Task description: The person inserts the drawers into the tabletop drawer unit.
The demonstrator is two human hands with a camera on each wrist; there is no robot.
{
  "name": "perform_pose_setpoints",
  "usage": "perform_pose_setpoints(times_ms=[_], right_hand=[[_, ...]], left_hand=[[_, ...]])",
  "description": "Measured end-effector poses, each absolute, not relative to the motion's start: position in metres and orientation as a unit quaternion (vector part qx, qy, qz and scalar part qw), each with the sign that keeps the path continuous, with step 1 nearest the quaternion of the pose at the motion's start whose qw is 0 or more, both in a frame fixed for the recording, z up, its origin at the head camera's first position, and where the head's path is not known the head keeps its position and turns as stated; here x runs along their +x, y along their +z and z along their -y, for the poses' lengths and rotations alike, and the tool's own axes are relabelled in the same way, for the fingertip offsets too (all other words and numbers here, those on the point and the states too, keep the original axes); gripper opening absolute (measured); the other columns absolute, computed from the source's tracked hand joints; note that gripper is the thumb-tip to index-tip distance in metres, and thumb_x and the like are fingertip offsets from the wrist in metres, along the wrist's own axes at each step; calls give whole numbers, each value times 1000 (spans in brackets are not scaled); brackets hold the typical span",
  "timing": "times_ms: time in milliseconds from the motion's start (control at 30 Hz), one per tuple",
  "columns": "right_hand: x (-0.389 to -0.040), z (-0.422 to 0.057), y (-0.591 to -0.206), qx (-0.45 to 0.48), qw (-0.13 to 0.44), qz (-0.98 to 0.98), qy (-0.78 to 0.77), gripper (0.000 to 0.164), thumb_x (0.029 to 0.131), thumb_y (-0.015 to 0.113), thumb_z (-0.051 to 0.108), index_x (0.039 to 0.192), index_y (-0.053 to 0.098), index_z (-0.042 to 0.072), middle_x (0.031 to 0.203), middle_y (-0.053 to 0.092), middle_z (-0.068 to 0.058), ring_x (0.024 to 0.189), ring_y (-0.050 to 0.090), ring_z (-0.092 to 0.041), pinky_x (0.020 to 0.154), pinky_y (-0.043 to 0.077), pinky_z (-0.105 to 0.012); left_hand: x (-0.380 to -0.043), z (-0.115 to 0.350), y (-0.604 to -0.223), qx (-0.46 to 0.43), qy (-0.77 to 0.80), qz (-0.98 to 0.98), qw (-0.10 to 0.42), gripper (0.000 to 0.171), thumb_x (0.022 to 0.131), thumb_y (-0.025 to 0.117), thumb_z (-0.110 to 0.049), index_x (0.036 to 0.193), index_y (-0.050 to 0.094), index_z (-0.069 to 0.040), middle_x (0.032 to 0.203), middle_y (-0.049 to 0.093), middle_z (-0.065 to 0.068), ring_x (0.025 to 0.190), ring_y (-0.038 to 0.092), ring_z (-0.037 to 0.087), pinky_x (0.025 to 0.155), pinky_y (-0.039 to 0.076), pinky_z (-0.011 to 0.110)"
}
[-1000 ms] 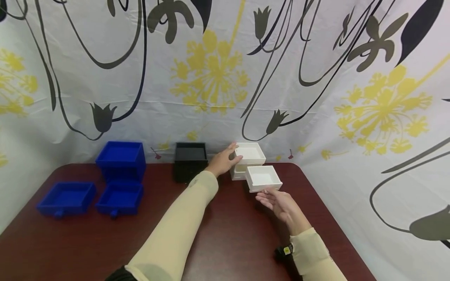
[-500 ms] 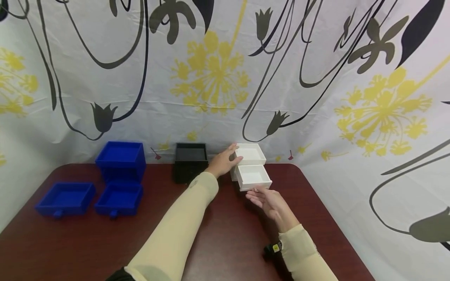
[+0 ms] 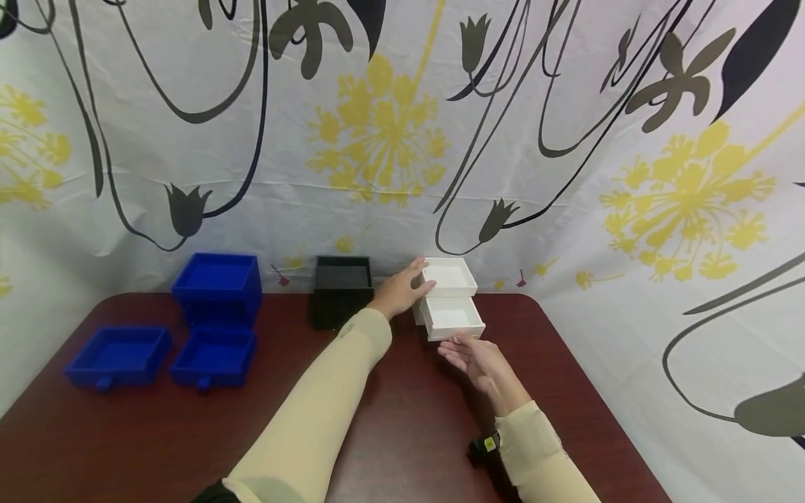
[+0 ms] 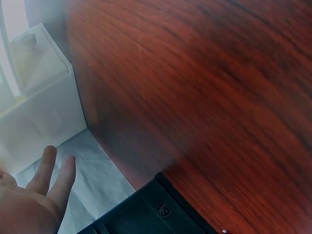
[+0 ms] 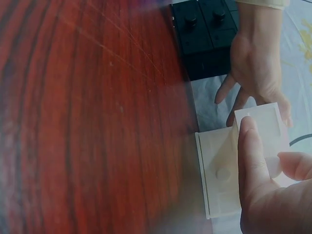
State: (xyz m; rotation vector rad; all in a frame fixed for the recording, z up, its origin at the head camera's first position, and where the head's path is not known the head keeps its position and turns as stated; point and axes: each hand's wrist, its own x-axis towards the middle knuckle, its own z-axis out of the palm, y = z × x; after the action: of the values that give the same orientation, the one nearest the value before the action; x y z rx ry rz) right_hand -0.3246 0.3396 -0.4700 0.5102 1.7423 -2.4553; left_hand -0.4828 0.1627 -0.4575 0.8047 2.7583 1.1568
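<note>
While right hand [image 3: 486, 365] pinches white drawer [image 3: 453, 313] — left hand [image 3: 396, 290] splayed | black knobs [image 5: 190, 20]: right-wrist view only

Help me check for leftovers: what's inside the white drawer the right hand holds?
Inside the white drawer, only its bare floor and walls show. I cannot tell whether its back end reaches into the white box; anything past the box's front edge is covered.
</note>
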Motion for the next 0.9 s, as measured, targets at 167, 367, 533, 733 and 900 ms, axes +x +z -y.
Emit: perform_pose_setpoints(times_ms=[167,367,533,733,900], right_hand=[[-327,-338,-471,176,36,-568,-803,20,106,53,11,106,62,-7,91,75,-15,84,75,-22,82,60,-32],[-329,-338,-470,179,40,-564,-805,19,106,52,10,110,59,-7,92,75,-15,84,76,-23,83,60,-33],[-334,-337,-470,175,48,-567,-803,21,106,53,11,113,57,-8,93,75,-15,85,75,-22,86,59,-35],[-339,-337,-467,179,39,-569,-802,23,106,53,12,112,60,-9,90,75,-14,83,75,-21,81,60,-32],[-342,-338,-466,189,50,-569,-799,26,106,54,14,117,58,-9,92,75,-14,84,75,-22,83,60,-32]], left_hand=[[-484,-163,-459,259,368,-893,17,67,101,45,-65,161,31,-36,167,13,-22,151,28,20,120,28,45],[-484,-162,-457,261,369,-892,17,69,101,45,-66,161,31,-35,167,13,-20,151,28,21,119,29,46],[-486,-163,-457,261,359,-896,12,68,101,44,-66,161,31,-35,167,13,-21,151,29,20,119,29,45],[-486,-164,-457,264,358,-895,13,69,101,44,-66,161,31,-35,167,14,-20,151,29,21,119,29,45],[-484,-164,-457,264,360,-895,13,68,101,45,-65,160,32,-34,167,14,-20,151,29,21,119,30,46]])
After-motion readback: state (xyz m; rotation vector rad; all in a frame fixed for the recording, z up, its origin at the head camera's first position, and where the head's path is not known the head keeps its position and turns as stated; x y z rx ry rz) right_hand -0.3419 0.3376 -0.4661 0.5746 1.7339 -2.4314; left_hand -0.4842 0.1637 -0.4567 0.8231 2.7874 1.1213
